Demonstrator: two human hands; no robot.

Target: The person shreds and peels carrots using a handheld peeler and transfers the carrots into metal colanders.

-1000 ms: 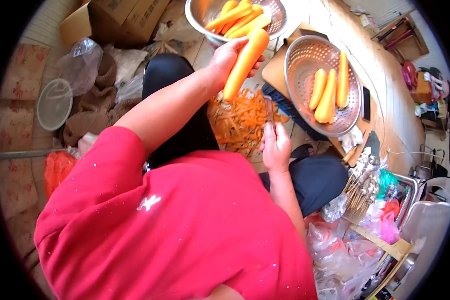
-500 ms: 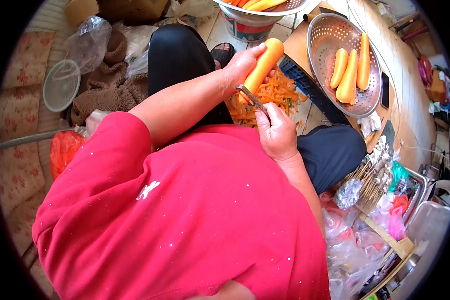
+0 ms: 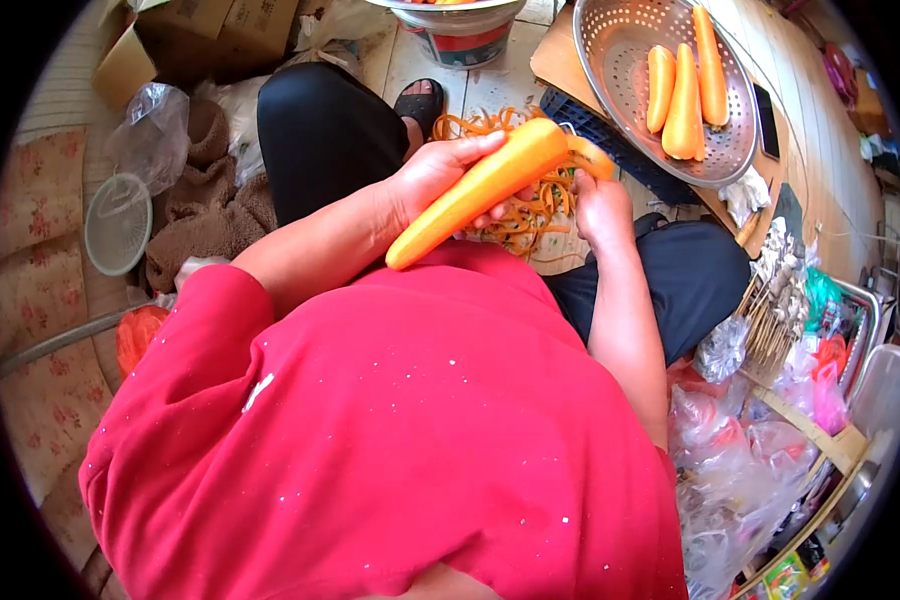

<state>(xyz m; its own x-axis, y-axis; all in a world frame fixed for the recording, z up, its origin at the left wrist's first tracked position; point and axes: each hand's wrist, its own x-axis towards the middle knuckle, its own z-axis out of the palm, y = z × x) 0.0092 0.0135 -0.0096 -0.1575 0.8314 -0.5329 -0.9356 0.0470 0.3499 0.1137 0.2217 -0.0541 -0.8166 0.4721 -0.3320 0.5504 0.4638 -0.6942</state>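
My left hand [image 3: 435, 180] is closed around a large orange carrot [image 3: 485, 192], whose narrower end points down toward the red shirt. At the carrot's thick upper end, my right hand [image 3: 604, 208] grips a peeler [image 3: 568, 128]. Only a small metal part of that tool shows; a curl of carrot peel [image 3: 592, 158] covers much of it. Below both hands, a heap of carrot peelings [image 3: 540, 225] lies on the floor. To the right, a perforated metal colander [image 3: 615, 60] holds three peeled carrots [image 3: 682, 110].
The colander stands on a wooden board [image 3: 560, 62] over a blue crate [image 3: 595, 130]. A phone [image 3: 766, 120] lies beside it. A bucket [image 3: 465, 45] carrying a metal bowl stands ahead. Plastic bags [image 3: 735, 490] and skewers [image 3: 767, 335] are at right, a cardboard box [image 3: 210, 45] at left.
The carrot has swung to a more slanted position, its lower end now nearer the shirt. My right hand and the peeler have moved up to its far end, with a peel strip there. The view has shifted.
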